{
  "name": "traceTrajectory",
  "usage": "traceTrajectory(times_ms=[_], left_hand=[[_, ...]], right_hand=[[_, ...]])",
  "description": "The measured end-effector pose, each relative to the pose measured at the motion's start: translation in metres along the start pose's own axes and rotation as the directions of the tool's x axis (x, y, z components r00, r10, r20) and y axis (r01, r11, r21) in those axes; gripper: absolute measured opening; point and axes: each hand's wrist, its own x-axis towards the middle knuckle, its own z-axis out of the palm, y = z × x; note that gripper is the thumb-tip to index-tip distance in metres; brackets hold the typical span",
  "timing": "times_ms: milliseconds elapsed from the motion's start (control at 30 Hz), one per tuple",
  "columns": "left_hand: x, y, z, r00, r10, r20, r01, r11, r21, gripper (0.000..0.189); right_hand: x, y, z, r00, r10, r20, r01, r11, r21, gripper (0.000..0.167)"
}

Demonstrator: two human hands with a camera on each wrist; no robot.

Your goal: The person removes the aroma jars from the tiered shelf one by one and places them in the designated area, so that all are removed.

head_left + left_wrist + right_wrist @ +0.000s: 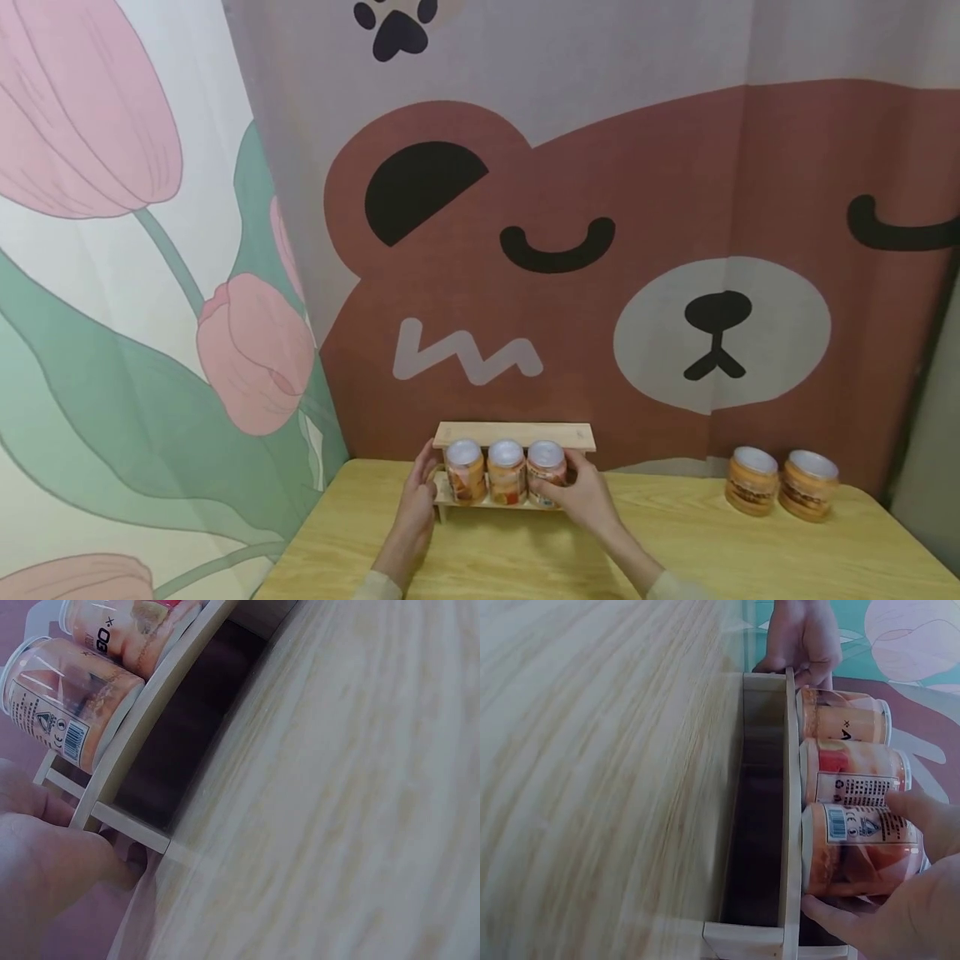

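A small two-tier wooden shelf (514,433) stands on the table, with three orange printed cans in a row on its lower board. My left hand (416,500) grips the shelf's left end; in the left wrist view, its thumb and fingers (97,859) bend around the end of the board. The left can (467,482) and middle can (507,482) stand upright beside each other. At the row's right end, my right hand (588,497) holds the right can (862,851) between thumb and fingers, its base right at the board.
Two more orange cans, one (752,483) beside the other (808,487), stand at the table's right. The yellow wood-grain table (502,558) meets a bear-print curtain (570,350) behind the shelf. A tulip-print curtain (150,350) hangs on the left.
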Motion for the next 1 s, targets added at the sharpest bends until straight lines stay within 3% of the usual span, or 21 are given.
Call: traceTrajectory(times_ms=[267, 500, 1000], left_hand=[[0.002, -0.001, -0.001, 1.0, -0.03, -0.006, 0.03, 0.999, -0.014, 0.085], [-0.001, -0.002, 0.0, 1.0, -0.021, -0.007, 0.021, 1.0, -0.017, 0.084], [0.001, 0.0, 0.001, 0.999, -0.029, -0.016, 0.029, 1.0, 0.008, 0.087]], right_hand=[[0.003, 0.004, 0.004, 0.998, -0.042, -0.05, 0.041, 0.999, -0.006, 0.061], [0.0, 0.002, 0.003, 0.999, 0.001, -0.05, -0.001, 1.0, 0.013, 0.062], [-0.005, -0.009, -0.012, 0.998, 0.002, -0.064, 0.001, 0.999, 0.041, 0.064]])
